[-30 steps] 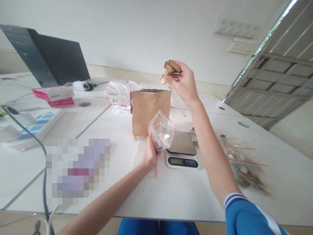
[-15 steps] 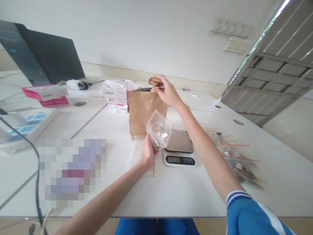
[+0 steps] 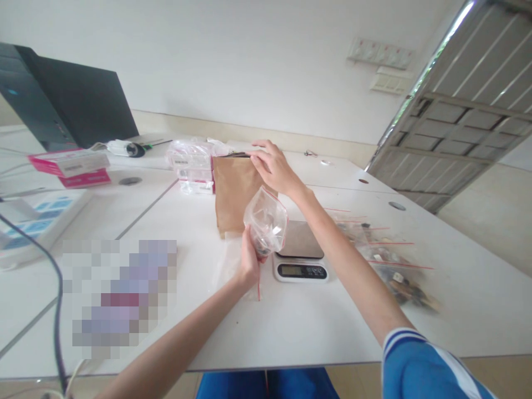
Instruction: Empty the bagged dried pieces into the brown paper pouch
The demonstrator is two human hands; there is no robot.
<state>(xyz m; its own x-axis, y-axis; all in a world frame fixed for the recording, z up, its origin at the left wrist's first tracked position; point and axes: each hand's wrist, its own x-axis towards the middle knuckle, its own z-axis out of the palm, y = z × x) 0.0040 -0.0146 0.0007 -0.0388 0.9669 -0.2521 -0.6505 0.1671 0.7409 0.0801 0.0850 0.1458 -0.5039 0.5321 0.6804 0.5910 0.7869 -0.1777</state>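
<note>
Right hand (image 3: 274, 169), now lower and empty, is spreading open at the rim of the kraft paper bag (image 3: 233, 194); left hand (image 3: 249, 260) is gripping a zip-top plastic bag (image 3: 266, 220).

Left hand (image 3: 249, 263): zip bag (image 3: 266, 221); right hand (image 3: 274, 169): paper bag (image 3: 230, 199)

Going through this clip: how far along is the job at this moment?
Done: the right hand is empty at the mouth of the brown paper bag, which stands upright and looks filled. In hand: the left hand grips a clear zip bag with dark pieces inside. Remaining: more filled zip bags lie beside the digital scale.
</note>
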